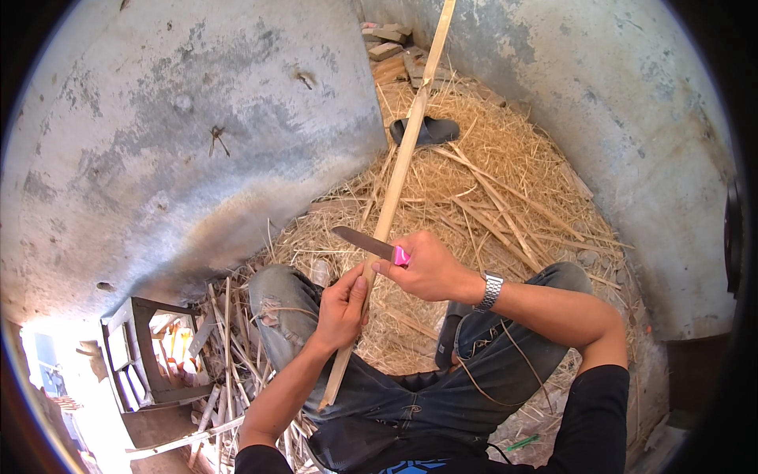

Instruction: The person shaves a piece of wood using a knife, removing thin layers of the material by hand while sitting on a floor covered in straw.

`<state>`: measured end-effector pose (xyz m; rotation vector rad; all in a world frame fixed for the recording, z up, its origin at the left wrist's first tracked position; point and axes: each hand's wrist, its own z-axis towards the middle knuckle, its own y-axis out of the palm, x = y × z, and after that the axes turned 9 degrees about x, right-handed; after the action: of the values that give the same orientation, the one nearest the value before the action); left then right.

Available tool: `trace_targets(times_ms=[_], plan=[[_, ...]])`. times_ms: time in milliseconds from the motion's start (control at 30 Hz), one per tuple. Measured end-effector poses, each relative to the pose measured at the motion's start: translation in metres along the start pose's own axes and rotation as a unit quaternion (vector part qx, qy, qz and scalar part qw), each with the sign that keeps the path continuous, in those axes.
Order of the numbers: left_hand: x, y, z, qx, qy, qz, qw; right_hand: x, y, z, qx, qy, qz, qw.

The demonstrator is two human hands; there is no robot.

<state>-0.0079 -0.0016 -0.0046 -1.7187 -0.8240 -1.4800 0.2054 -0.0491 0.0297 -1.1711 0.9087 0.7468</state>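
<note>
Head view, looking down: shows 2 bare hands at work near the middle of the frame. Holds a long, pale wooden strip (400, 170) in the closed left hand (343, 308), with the fingers curled round it. Grips a knife (375, 246) by its pink handle (402, 257) in the closed right hand (426, 265), just above and to the right of the left. Lays the dark blade across the strip, with the tip toward the left of the frame. Slants the strip from the top edge, right of centre, down over the lap to the lower left of centre. Wears a silver wristwatch (490, 292) on the right wrist and worn jeans (371, 395) over bent knees. Faces yellow straw (553, 178) strewn with thin sticks (497, 229) right of the strip, and a dark sandal (438, 131) partly behind its upper part. Takes in bricks (387, 50) at the top, a grey wall (237, 95) at upper left and a dark wooden frame (174, 397) at lower left.
</note>
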Motion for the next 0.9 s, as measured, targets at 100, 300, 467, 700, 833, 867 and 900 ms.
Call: trace_targets(times_ms=[100,300,467,700,833,867,900], plan=[[-0.004,-0.002,0.000,0.007,-0.006,0.015,1.000,0.000,-0.001,-0.001,-0.025,-0.036,-0.006,0.999],[-0.012,-0.010,0.018,0.073,0.092,0.036,0.992,-0.013,-0.003,-0.012,-0.236,-0.127,0.096,0.959],[-0.003,-0.013,0.015,0.097,-0.037,-0.029,0.994,0.000,-0.027,0.000,-0.504,-0.060,0.191,0.840],[0.004,-0.022,0.014,0.120,-0.042,-0.002,0.992,0.009,-0.086,0.028,-0.504,-0.113,0.417,0.748],[-0.001,-0.022,0.010,0.069,-0.026,-0.026,0.997,0.018,-0.137,0.038,-0.173,0.014,0.500,0.848],[-0.001,-0.022,0.009,0.050,-0.020,-0.033,0.998,0.013,-0.141,0.041,-0.071,0.069,0.473,0.876],[0.001,-0.020,0.007,0.034,-0.032,-0.044,0.998,0.009,-0.142,0.042,0.033,0.123,0.438,0.890]])
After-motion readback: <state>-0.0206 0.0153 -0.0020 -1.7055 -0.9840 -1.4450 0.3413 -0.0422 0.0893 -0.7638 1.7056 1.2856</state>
